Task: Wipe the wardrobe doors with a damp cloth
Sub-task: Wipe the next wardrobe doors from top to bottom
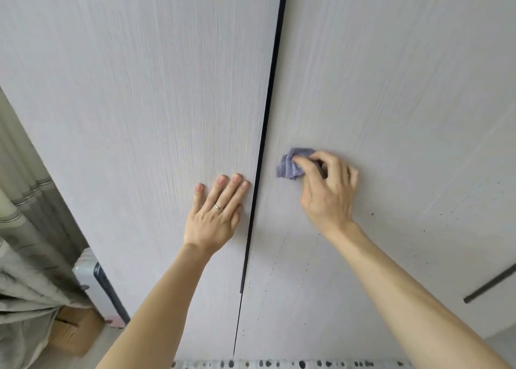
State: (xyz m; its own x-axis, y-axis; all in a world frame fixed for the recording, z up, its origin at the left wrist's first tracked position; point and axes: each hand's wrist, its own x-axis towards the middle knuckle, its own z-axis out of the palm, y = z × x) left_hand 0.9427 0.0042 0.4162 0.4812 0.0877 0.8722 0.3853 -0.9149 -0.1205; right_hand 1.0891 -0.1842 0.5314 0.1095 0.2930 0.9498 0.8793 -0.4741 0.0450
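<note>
Presently, far left of the dark gap [269,97] between the two doors, a grey curtain [25,229] hangs, with a cardboard box [74,333] on the floor below it. The left door [125,103] runs as a plain surface from the curtain to the gap. The left hand [215,215] rests flat on that door just left of the gap, fingers straight and slightly spread, holding nothing. A ring [218,206] sits on one finger. Its nearest fingertip is close to the gap but not across it.

Just right of the gap, the purple cloth [289,167] is bunched against the right door [405,75], short of the door's edge. The right hand [328,192] grips it, with the thumb pressed onto the cloth and the other fingers curled over its right part. The bulk of the cloth protrudes toward the gap. Above and right of the cloth the door surface is open. Small dark specks mark its lower area. Far right of the gap, a dark bar [490,285] crosses the lower corner.
</note>
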